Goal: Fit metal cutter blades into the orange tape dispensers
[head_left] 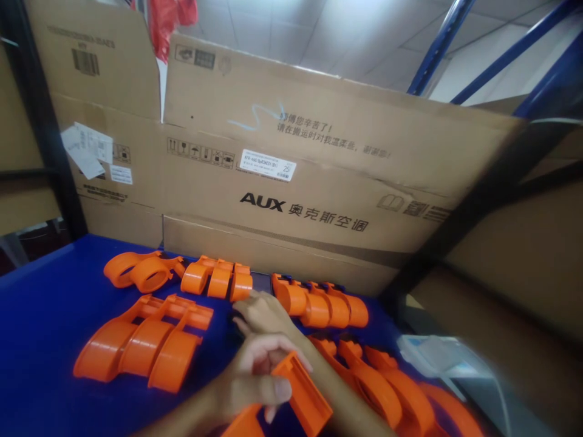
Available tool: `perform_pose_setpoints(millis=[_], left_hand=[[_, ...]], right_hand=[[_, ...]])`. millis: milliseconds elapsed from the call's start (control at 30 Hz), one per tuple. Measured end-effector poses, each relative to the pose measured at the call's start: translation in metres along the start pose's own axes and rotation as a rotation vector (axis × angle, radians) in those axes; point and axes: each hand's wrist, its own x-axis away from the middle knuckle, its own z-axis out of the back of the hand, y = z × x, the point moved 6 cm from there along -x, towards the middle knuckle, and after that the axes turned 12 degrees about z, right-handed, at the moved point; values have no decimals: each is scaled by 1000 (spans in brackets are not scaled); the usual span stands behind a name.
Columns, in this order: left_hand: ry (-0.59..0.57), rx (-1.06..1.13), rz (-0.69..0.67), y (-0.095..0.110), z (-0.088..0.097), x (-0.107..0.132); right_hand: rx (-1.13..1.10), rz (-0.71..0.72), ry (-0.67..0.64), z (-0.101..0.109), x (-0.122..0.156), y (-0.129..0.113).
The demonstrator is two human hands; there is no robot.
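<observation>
The head view shows a large cardboard panel (273, 145) standing behind a blue work surface (31, 303). On the surface lie orange plastic ring holders in groups: four nearest on the right (405, 394), partly behind the right forearm, three at the front left (141, 346), four at the back right (321, 303), three at the back centre (218, 279) and two at the back left (141, 270).

The left hand (248, 376) is closed around an orange plastic piece (310, 397), the thumb pressing a hollow rectangular channel that tilts down to the right. The right hand (264, 312) reaches farther forward, between the back-centre three and back-right four, near a dark flat rectangle (262, 283); whether its fingers grip anything cannot be told. The left hand overlaps the right forearm in view; contact is unclear.

The panel reads "AUX 奥克斯空调" in bold black; smaller lines above begin "师傅您辛苦了!". A white sticker (266, 165) shows "25", its finer print blurred.
</observation>
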Motion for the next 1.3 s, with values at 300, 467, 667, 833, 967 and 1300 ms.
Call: perform_pose_setpoints(millis=[300,467,667,833,967,1300], left_hand=[[496,33,-164,16,37,-8],[662,80,-210,18,51,-3],[749,135,-216,12,64,-3],[732,-42,-168,34,56,10],[696,-617,-173,77,54,62],[603,-1970,-55,60,99,142]], right_hand=[[-336,-288,450,75,47,33],[-301,-291,368,95,84,-12],[-156,-58,131,66,110,-64],[-137,-70,131,62,105,-66],[-148,-81,142,71,97,-64],[-382,10,-22,45,36,-73]])
